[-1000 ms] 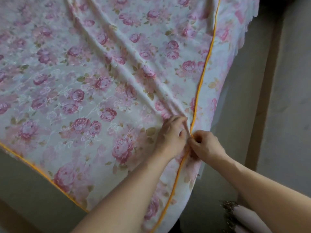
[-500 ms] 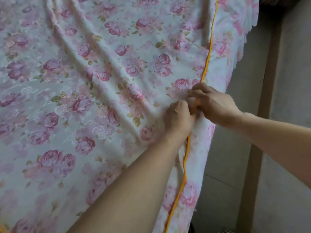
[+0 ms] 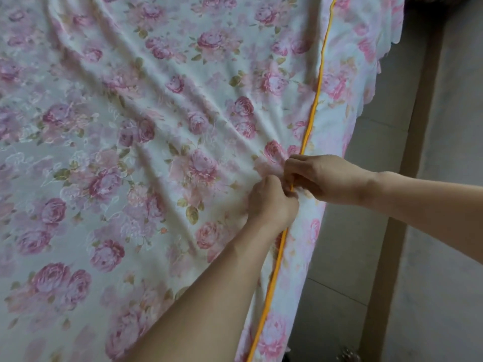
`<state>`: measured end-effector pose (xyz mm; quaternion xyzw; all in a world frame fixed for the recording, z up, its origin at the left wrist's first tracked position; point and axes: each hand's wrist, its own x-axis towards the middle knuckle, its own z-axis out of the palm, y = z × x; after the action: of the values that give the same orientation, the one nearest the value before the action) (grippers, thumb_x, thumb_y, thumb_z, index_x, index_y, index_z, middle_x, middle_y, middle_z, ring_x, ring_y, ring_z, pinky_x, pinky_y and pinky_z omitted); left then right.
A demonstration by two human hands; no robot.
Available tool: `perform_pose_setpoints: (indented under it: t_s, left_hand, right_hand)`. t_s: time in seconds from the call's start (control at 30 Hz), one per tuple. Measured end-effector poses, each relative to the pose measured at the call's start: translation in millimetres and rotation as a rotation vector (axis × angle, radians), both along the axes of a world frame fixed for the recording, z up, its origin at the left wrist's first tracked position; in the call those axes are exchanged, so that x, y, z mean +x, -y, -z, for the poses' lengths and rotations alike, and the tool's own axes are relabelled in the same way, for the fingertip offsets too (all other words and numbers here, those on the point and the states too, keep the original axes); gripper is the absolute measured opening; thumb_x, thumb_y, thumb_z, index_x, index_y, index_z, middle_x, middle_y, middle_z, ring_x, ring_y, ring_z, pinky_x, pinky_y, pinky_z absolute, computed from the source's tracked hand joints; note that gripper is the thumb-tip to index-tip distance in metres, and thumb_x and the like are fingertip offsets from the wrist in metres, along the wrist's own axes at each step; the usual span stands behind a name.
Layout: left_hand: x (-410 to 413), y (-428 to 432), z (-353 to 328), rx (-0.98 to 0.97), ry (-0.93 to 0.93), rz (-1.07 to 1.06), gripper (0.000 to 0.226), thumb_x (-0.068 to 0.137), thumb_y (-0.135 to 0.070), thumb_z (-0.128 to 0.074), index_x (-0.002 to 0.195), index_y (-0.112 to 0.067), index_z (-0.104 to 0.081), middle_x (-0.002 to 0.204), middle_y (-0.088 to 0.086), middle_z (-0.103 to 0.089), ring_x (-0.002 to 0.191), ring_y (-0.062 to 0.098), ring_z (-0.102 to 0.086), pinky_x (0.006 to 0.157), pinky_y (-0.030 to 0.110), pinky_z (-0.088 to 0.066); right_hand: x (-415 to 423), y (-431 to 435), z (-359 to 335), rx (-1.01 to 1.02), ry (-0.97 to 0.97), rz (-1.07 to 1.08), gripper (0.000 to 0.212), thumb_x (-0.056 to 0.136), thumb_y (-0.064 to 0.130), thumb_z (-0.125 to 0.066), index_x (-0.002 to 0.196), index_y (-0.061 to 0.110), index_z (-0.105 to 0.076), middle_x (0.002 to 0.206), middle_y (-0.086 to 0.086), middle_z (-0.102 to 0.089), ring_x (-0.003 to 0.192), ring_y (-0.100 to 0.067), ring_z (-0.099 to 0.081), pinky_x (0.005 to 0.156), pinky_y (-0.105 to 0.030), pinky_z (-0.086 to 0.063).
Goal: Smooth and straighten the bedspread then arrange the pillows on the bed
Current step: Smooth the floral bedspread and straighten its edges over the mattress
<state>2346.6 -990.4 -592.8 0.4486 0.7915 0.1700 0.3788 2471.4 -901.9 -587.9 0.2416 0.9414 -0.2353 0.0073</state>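
Both hands, left hand (image 3: 271,202) and right hand (image 3: 321,178), pinch the orange piping (image 3: 317,92) of the pink floral bedspread (image 3: 156,152). Pulling evenly toward the bed's edge should flatten the diagonal creases.

Head view, 1 frame. Light is soft, diffuse, moderate; source not seen. No glare, no hard highlights. Bedspread (image 3: 162,131) is the brightest area, its pale ground near washed out toward the upper middle. Folds in it cast faint, soft-edged shadows running diagonally. Floor (image 3: 444,231) at right is dim and grey; top right corner falls to near black. Both hands (image 3: 300,189) are evenly lit, with a small shadow between them. Overall sharpness is low: rose print is smeared and lacks fine detail. Straight edges at right lean, consistent with wide-angle distortion.
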Motion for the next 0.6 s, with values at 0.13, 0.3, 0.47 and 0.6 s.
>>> perform_pose_setpoints:
  t_s: [0.13,0.3,0.47,0.6]
  left_hand:
    - [0,-7,2,-0.083,0.052,0.025,0.024,0.084,-0.028,-0.061,0.099,-0.01,-0.064,0.103,0.012,-0.066,0.1,0.032,-0.062,0.085,0.037,-0.052]
    - [22,-9,-7,-0.076,0.117,0.1,0.017,0.085,-0.03,-0.062,0.077,-0.015,-0.062,0.098,0.014,-0.07,0.097,0.033,-0.064,0.081,0.036,-0.05]
    - [22,-8,4,-0.081,0.155,0.102,0.019,0.086,-0.03,-0.061,0.094,-0.015,-0.07,0.099,0.011,-0.071,0.097,0.033,-0.065,0.086,0.039,-0.054]
    - [4,-4,14,-0.068,0.183,0.159,0.022,0.084,-0.031,-0.055,0.082,-0.014,-0.069,0.085,0.014,-0.071,0.081,0.033,-0.07,0.076,0.044,-0.058]
  right_hand:
    - [5,-4,7,0.103,0.052,-0.123,0.031,0.08,-0.005,-0.055,0.1,0.017,-0.062,0.099,0.002,-0.057,0.069,-0.019,-0.052,0.053,-0.028,-0.036]
    - [42,-4,12,0.126,0.018,-0.105,0.024,0.084,-0.003,-0.057,0.093,0.019,-0.06,0.095,0.002,-0.056,0.067,-0.022,-0.054,0.048,-0.029,-0.04]
    - [49,-5,25,0.113,0.006,-0.073,0.021,0.085,-0.005,-0.059,0.092,0.015,-0.059,0.094,-0.001,-0.054,0.063,-0.025,-0.052,0.045,-0.036,-0.045]
    - [54,-9,29,0.092,-0.009,-0.105,0.032,0.078,-0.012,-0.06,0.096,0.014,-0.058,0.097,-0.004,-0.053,0.067,-0.027,-0.056,0.045,-0.037,-0.048]
